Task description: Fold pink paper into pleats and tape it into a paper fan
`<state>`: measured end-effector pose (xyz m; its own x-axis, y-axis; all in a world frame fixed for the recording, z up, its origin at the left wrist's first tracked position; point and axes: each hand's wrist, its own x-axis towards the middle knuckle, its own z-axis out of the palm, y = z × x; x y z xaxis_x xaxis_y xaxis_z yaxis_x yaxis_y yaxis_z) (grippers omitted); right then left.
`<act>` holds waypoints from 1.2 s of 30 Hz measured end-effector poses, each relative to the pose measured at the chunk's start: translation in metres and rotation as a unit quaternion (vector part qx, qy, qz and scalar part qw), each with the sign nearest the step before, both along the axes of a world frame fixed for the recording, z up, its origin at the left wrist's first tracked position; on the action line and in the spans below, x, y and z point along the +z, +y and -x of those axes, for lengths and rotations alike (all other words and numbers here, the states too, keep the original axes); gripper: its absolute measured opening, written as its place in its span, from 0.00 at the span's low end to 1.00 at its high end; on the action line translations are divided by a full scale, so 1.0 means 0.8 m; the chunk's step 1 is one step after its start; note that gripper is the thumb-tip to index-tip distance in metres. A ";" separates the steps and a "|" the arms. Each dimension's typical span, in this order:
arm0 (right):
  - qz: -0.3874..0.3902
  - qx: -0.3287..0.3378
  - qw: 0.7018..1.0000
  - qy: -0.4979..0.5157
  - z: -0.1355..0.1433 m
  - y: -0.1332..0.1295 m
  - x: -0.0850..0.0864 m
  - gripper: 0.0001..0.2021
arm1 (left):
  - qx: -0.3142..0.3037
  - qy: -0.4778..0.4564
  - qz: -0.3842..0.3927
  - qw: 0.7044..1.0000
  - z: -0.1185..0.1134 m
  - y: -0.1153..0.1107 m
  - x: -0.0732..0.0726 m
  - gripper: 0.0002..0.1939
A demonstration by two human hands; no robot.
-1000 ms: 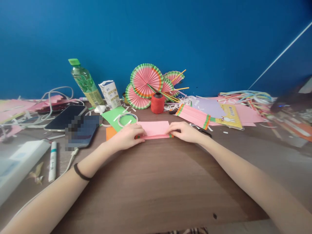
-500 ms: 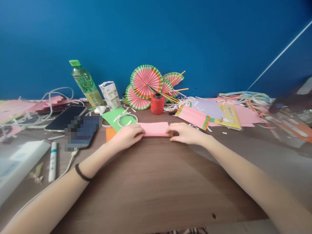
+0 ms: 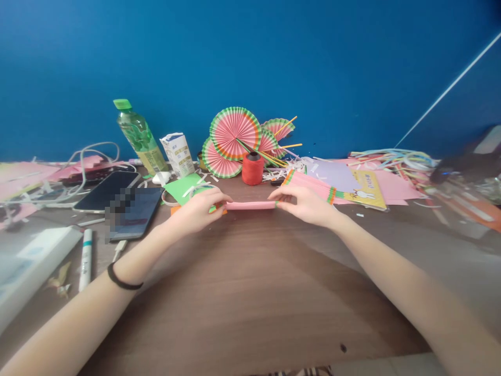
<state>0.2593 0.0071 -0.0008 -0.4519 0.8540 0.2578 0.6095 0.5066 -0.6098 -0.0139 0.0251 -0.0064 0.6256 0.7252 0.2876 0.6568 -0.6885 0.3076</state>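
A narrow folded pink paper strip point(image 3: 251, 206) is stretched between my two hands, over the brown table. My left hand point(image 3: 203, 208) pinches its left end; my right hand point(image 3: 299, 205) pinches the right end, where a bit of green shows. Just behind my right hand lies a pleated pink paper point(image 3: 307, 184) with orange and green edges. A red thread spool point(image 3: 252, 169) stands behind the strip, in front of round pleated paper fans point(image 3: 235, 133). Beyond my left hand are a green sheet point(image 3: 183, 187) and a tape roll, partly hidden.
On the left are a green bottle point(image 3: 141, 138), a white carton point(image 3: 177, 155), phones point(image 3: 135, 211) with cables, a marker point(image 3: 85, 261) and a white box point(image 3: 35, 261). At the right lie a yellow packet point(image 3: 368, 190), purple paper point(image 3: 331, 174) and coloured strips point(image 3: 395, 156).
The pink paper between my hands has gone from a wider, flat face to a narrow edge-on strip. Both hands have shifted slightly, the left one a little to the left.
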 end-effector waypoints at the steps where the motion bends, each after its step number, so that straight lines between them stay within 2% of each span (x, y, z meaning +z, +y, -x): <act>1: 0.006 0.002 1.000 0.014 -0.001 -0.001 0.002 0.08 | 0.007 -0.013 0.004 1.000 -0.001 -0.002 0.003 0.11; 6: 0.051 0.001 0.990 0.129 -0.005 -0.001 0.009 0.07 | 0.059 -0.134 0.092 0.985 -0.004 -0.010 0.023 0.13; 9: 0.072 0.001 0.987 0.145 -0.006 0.003 0.005 0.08 | 0.067 -0.153 0.125 0.978 -0.003 -0.008 0.021 0.14; 12: 0.068 -0.009 0.993 0.093 -0.005 0.007 -0.003 0.08 | 0.067 -0.101 0.091 0.988 -0.001 -0.001 0.008 0.14; 16: 0.040 -0.018 0.999 -0.011 0.001 0.011 -0.018 0.10 | 0.029 -0.013 0.050 0.998 -0.002 0.005 -0.017 0.13; 21: -0.014 0.023 0.995 -0.096 0.006 0.016 -0.041 0.11 | 0.000 0.073 0.020 0.997 -0.005 0.005 -0.039 0.15; 25: -0.042 0.038 0.992 -0.112 0.006 0.019 -0.051 0.11 | -0.007 0.067 0.013 0.998 -0.003 0.006 -0.043 0.14; 32: -0.073 0.047 0.981 -0.172 0.006 0.018 -0.048 0.11 | -0.001 0.071 0.022 0.997 -0.004 0.005 -0.039 0.15; 36: -0.086 0.060 0.979 -0.174 0.006 0.019 -0.049 0.11 | -0.002 0.067 0.013 0.998 -0.005 0.006 -0.040 0.14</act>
<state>0.2542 0.0223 -0.0403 -0.6319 0.7471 0.2061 0.6957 0.6640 -0.2740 -0.0101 0.0295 -0.0385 0.6609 0.7279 0.1826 0.6899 -0.6851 0.2339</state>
